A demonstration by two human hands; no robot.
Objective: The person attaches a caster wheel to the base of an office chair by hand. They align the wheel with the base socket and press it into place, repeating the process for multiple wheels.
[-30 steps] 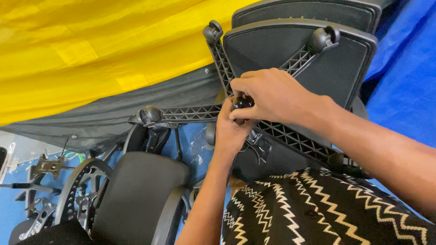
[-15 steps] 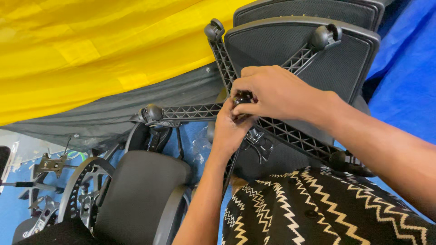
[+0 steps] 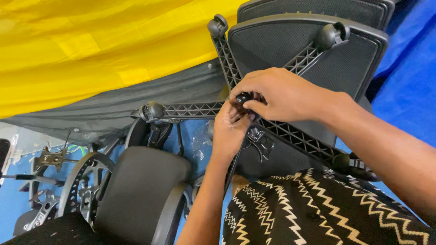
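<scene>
A black star-shaped chair base (image 3: 193,110) with ribbed legs and castors (image 3: 153,109) lies upturned in front of me. My right hand (image 3: 281,94) covers its centre hub and pinches a small black round part (image 3: 244,97) with thumb and fingers. My left hand (image 3: 230,129) comes up from below and cups the hub, its fingers touching the same spot. The hub itself is mostly hidden under both hands.
Black mesh chair backs (image 3: 313,27) stand behind the base. A padded black seat (image 3: 136,186) with an armrest lies lower left, metal brackets (image 3: 50,159) beside it on the blue floor. Yellow and grey cloth (image 3: 91,54) hangs at left. A zigzag-patterned fabric (image 3: 318,213) covers my lap.
Both hands stay at the hub. The view has shifted slightly, and my right fingers have adjusted their pinch on the small black part.
</scene>
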